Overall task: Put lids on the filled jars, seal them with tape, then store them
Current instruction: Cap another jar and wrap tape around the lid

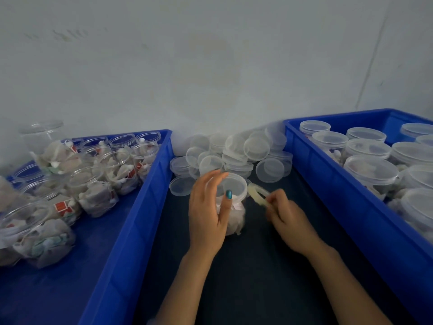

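a filled jar [235, 218] stands on the dark desk [257, 273] with its lid [235, 185] already on. the left hand [206, 212] holds the jar. its fingers [212, 181] curl round the far side of the lid, and the thumb, with a shiny blue-green nail, presses on the near side. just right of the jar, the right hand [290, 214] pinches a pale yellow tape roll [255, 193] between its fingers [274, 198] and thumb. the far end of the roll is right beside the lid. it is blurry there, so i cannot tell if any tape touches the jar.

behind the jar lies a heap of loose lids [234, 153] — some stacked flat, some tipped on edge. left of the jar is a blue bin [150, 184] with open jars [93, 195] stuffed with little white bags. right of the jar is a second blue bin [328, 188] full of closed jars [370, 172]. far behind the jar is a plain pale wall [210, 66].
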`<state>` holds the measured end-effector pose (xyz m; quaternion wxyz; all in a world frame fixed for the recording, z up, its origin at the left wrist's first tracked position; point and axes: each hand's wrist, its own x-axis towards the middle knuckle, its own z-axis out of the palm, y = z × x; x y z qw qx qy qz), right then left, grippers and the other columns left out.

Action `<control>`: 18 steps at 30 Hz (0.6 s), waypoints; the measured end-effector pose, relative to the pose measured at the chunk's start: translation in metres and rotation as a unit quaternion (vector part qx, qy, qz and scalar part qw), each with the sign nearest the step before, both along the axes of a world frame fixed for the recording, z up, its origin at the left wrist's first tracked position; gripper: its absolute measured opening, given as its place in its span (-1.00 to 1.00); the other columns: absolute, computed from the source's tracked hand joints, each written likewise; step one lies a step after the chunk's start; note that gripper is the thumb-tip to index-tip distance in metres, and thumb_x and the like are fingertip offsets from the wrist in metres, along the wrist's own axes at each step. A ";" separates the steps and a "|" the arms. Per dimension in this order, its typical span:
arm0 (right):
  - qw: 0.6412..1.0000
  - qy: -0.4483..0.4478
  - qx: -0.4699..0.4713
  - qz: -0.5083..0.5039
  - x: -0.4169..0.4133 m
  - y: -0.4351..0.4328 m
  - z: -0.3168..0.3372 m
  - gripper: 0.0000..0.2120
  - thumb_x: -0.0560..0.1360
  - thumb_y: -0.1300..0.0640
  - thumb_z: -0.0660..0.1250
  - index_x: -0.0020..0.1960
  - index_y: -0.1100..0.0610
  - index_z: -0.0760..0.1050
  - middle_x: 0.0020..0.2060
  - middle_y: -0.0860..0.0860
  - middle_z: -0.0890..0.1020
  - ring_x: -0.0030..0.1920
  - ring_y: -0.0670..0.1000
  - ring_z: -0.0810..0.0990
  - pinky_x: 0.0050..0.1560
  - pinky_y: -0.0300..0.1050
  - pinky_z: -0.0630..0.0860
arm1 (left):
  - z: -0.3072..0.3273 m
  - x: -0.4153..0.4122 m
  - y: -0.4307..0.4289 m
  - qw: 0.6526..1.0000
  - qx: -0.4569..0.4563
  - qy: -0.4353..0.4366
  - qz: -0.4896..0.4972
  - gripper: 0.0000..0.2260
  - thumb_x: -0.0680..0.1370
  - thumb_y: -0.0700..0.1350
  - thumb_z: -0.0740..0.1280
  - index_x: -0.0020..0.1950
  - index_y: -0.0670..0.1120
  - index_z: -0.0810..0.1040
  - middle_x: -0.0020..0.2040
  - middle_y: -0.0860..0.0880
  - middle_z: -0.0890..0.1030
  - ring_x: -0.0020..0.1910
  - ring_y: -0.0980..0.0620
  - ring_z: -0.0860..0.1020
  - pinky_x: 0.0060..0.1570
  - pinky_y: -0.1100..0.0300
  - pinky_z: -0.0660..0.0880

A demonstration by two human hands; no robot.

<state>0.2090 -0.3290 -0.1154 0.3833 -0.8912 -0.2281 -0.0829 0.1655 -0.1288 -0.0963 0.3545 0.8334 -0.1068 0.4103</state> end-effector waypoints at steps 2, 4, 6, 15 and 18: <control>0.995 -0.049 0.090 -0.009 -0.006 0.005 0.003 -0.94 0.65 -0.02 0.14 0.05 -0.08 0.37 -0.30 -0.03 0.53 -0.32 -0.04 0.50 -0.32 0.07 0.52 | -0.002 -0.003 -0.002 0.998 0.005 -0.045 0.032 -0.63 0.66 0.06 0.20 0.37 -0.11 0.50 0.34 -0.06 0.52 0.37 0.02 0.45 0.34 0.07 0.42; 0.982 -0.101 0.158 -0.013 -0.011 0.012 0.002 -0.85 0.63 -0.04 0.12 0.11 -0.04 0.40 -0.25 -0.07 0.51 -0.30 -0.05 0.48 -0.30 -0.06 0.46 | -0.002 -0.004 -0.002 0.994 0.044 -0.085 0.055 -0.69 0.61 0.00 0.31 0.27 -0.13 0.56 0.25 -0.08 0.56 0.30 -0.02 0.49 0.33 0.08 0.41; 0.968 -0.181 0.174 -0.016 -0.018 0.020 0.001 -0.77 0.58 0.03 0.14 0.20 0.02 0.41 -0.13 -0.12 0.51 -0.19 -0.10 0.48 -0.14 -0.24 0.40 | -0.003 -0.005 -0.003 0.989 0.092 -0.097 0.058 -0.74 0.58 0.01 0.35 0.18 -0.11 0.60 0.20 -0.06 0.57 0.26 -0.02 0.50 0.33 0.11 0.37; 0.939 -0.338 0.067 -0.006 -0.028 0.032 0.002 -0.68 0.49 0.17 0.20 0.24 0.12 0.41 -0.09 0.00 0.55 -0.10 -0.07 0.45 0.04 -0.22 0.30 | -0.007 -0.007 -0.009 0.984 0.131 -0.097 0.068 -0.73 0.66 0.16 0.20 0.15 -0.01 0.51 0.22 -0.02 0.53 0.28 0.03 0.45 0.38 0.22 0.24; 0.934 -0.354 0.049 -0.006 -0.029 0.032 0.004 -0.67 0.48 0.19 0.21 0.25 0.13 0.41 -0.08 -0.01 0.54 -0.09 -0.06 0.45 0.08 -0.25 0.26 | -0.008 -0.007 -0.008 0.984 0.122 -0.105 0.075 -0.81 0.65 0.10 0.24 0.07 0.00 0.49 0.17 -0.03 0.54 0.23 0.02 0.47 0.34 0.24 0.25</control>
